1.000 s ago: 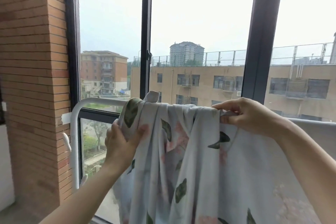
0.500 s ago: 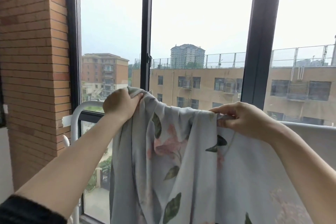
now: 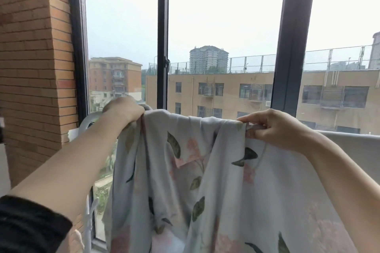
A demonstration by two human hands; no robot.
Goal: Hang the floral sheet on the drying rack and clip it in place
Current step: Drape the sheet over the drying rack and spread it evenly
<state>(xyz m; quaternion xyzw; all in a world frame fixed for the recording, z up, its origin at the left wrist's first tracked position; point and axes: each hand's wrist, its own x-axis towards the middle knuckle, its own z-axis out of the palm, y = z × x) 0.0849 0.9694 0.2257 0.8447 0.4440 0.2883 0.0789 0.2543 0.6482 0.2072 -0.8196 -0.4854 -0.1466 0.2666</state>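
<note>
- Sheet point(image 3: 216, 181) drapes over the rack point(image 3: 85, 122), bunched between the hands.
- Left hand point(image 3: 123, 110) clutches a gathered fold; right hand point(image 3: 273, 127) pinches the top edge.
- Soft, light, probably slippery: best held along the top edge, near the bar.
</note>
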